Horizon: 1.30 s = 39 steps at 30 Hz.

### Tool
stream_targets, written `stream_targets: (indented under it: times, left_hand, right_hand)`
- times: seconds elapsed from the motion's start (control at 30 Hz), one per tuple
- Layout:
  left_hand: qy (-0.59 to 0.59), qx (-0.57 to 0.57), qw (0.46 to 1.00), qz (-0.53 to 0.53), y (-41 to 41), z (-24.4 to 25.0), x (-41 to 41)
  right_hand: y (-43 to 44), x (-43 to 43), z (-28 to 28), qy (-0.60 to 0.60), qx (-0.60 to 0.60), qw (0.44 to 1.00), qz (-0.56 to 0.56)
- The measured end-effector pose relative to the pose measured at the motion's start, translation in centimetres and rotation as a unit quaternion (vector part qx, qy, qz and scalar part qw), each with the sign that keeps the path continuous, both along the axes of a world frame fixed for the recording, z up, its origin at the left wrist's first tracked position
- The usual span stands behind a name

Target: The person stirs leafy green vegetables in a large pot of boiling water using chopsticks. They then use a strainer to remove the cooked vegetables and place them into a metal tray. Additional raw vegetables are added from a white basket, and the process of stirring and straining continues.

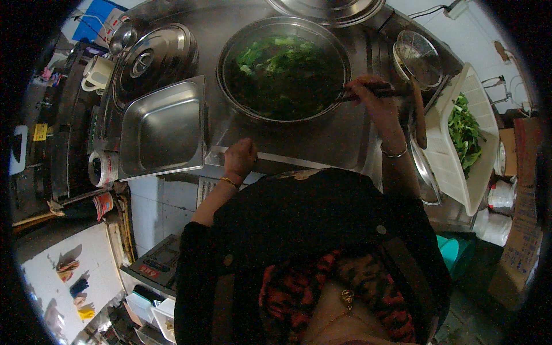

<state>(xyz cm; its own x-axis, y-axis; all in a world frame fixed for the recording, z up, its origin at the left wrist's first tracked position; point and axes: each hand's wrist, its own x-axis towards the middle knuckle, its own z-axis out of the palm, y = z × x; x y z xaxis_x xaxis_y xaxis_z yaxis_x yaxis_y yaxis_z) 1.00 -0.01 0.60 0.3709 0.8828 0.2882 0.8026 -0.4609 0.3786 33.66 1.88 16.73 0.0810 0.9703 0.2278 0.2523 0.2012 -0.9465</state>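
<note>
A large round metal pot (pixel 221 86) stands in front of me, with green leafy vegetables (pixel 280 56) in dark liquid. My right hand (pixel 366 92) is at the pot's right rim, closed around what look like dark chopsticks (pixel 394 91); their lower ends are lost in the dark of the pot. Below the pot, my left hand (pixel 240 156) rests as a loose fist on the front edge of the steel counter (pixel 293 142). Nothing shows in it. Just left of that hand lies a rectangular steel pan (pixel 170 127) with a bare bottom.
Lidded metal pot (pixel 151 64) at left, beside a cream pitcher (pixel 97 74). Behind the large pot is a round metal lid (pixel 332 8). On the right are a wire strainer (pixel 420 56) with a wooden handle (pixel 419 116) and a white plastic basket (pixel 440 142) holding leafy greens (pixel 465 133).
</note>
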Motion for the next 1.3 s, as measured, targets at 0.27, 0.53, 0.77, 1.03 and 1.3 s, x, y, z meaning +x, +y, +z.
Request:
stream_targets:
  times: [0.27, 0.53, 0.77, 1.03, 1.3]
  left_hand:
    - [-0.039, -0.019, 0.999, -0.019, 0.1, -0.1, -0.3]
    - [-0.031, -0.021, 0.999, -0.001, 0.0, 0.1, 0.1]
    - [-0.034, -0.038, 0.999, -0.009, 0.1, 0.2, -0.2]
    - [-0.063, -0.029, 0.997, -0.023, 0.3, 0.4, 0.0]
    - [-0.024, -0.057, 0.998, 0.009, -0.1, 0.3, 0.2]
  right_hand:
    - [4.0, -1.4, -7.4, -0.029, -0.045, 0.995, 0.086]
    - [7.1, -2.3, -2.5, -0.079, 0.006, 0.997, 0.015]
    - [7.8, -3.8, 0.9, 0.013, 0.052, 0.998, 0.016]
    - [12.7, -6.7, -12.5, 0.101, 0.092, 0.990, 0.041]
    - [5.4, -2.9, -7.4, 0.009, -0.068, 0.997, -0.046]
